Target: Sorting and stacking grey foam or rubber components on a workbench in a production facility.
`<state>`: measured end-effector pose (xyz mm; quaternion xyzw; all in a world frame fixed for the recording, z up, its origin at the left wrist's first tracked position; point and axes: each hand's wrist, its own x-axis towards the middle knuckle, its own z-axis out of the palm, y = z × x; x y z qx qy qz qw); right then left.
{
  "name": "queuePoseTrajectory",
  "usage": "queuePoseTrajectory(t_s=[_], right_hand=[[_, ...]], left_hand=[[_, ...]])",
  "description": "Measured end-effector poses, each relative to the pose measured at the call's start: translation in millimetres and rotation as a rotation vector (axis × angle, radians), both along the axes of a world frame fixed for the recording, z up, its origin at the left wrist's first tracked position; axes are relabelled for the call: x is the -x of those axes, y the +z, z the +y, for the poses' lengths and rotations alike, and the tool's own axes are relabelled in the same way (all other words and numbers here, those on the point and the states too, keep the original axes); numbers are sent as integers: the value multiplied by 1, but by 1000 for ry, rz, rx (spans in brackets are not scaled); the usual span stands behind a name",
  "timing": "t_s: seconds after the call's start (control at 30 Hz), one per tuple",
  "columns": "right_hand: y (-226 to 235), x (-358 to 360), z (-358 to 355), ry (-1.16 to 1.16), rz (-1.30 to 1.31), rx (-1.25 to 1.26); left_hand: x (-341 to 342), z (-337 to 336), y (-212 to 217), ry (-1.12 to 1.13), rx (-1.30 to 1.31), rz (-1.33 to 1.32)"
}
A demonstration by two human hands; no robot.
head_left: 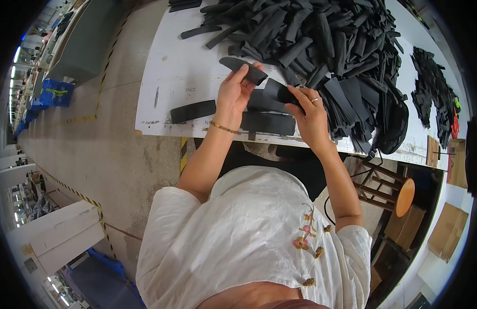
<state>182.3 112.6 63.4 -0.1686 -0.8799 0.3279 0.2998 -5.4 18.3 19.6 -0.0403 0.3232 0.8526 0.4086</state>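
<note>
Above the near edge of the white table (161, 77), my left hand (233, 93) grips a curled black strip (255, 74) between thumb and fingers. Whether it is fabric or leather I cannot tell. Close by on the right, my right hand (311, 119) pinches a flatter black panel (275, 91) by its right end. The two held pieces nearly meet, and I cannot tell whether they touch. Beneath my hands lies a rectangular black piece (269, 123), with others partly hidden behind it. Another black strip (193, 111) rests left of my left wrist.
A big heap of curled black pieces (321, 41) covers the table's far side. Right of my right hand lie fanned flat black pieces (346, 100) and a black bag (395, 121). A wooden stool (404, 197) stands at the right, blue crates (58, 92) at the far left.
</note>
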Motion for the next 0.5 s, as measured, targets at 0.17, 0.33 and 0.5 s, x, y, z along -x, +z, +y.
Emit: queuePoseTrajectory(t_s=[0.17,0.33,0.5], right_hand=[[3,6,3,-65,44,-263],[5,10,7,-76,36,-322],[5,10,12,-79,23,-378]], left_hand=[[-2,1,1,-30,-4,-2],[-6,2,1,-48,-18,-14],[-7,2,0,-68,-41,-49]])
